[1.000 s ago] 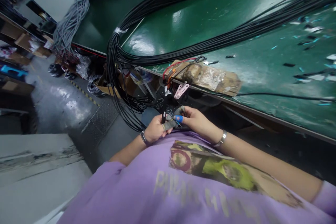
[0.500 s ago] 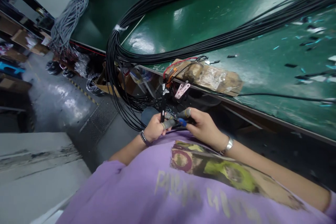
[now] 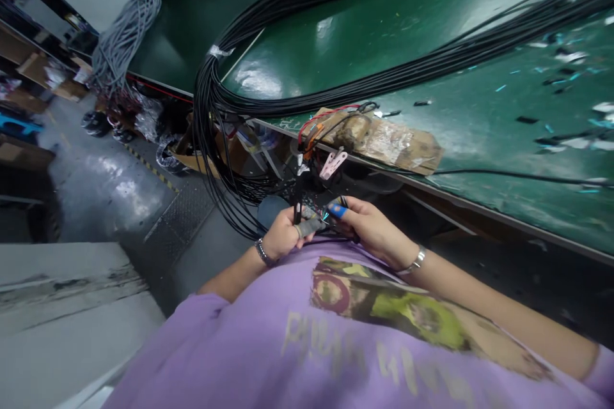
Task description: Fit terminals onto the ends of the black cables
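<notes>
My left hand is closed round the end of a black cable just in front of my purple shirt, with a grey cot on one finger. My right hand meets it from the right, blue-capped fingertip forward, pinching the thin coloured wires that stick out of the cable end. Both hands sit below the edge of the green table. The wire tips are too small to make out clearly.
A thick bundle of black cables loops across the table and hangs over its edge. A taped cardboard piece with red and black wires lies at the edge. Grey cables hang at upper left. Concrete floor lies left.
My right hand has shifted slightly, its blue fingertip raised and moved toward the cable end. My left hand has stayed in place.
</notes>
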A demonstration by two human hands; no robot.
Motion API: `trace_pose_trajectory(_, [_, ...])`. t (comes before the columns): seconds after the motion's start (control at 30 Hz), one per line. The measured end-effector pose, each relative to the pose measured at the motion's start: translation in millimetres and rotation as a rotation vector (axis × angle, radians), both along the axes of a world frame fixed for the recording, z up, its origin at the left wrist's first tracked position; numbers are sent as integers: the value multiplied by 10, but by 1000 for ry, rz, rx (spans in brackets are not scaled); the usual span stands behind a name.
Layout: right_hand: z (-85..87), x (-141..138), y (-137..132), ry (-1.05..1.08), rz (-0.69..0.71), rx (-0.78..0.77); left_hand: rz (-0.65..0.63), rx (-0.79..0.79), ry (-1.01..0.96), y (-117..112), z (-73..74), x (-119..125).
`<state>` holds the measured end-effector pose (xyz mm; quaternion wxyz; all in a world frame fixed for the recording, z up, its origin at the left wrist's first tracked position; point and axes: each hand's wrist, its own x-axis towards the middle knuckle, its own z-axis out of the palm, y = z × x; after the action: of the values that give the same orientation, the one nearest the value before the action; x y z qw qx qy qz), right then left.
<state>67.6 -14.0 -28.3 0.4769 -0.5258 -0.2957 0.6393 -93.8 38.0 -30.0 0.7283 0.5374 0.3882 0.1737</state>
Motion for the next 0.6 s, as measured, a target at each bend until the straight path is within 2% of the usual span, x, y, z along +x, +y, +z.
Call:
trace_pose_trajectory(0.1, [21,-5,-28,-165,21,151,7,4,24,-16,-19,8])
trace_pose_trajectory(0.2, [57,1,-78,-587,53,460,40,-2,42,-26,-14,33])
trace_pose_trajectory(0.27, [70,5,-111,-839,177,669,82,-22,36,-21,7,59])
trace_pose_trajectory(0.33, [56,10,-137,-958,323,809,125,-31,7,-7,36,84])
trace_pose_trajectory(0.4, [19,26,-154,-985,359,835,155,-21,-22,10,57,100])
trace_pose_trajectory(0.53, [-13,94,-161,-1025,69,690,161,-2,-28,21,39,102])
trace_pose_trajectory(0.6, [24,124,-144,-1048,6,641,148,-6,-15,9,28,101])
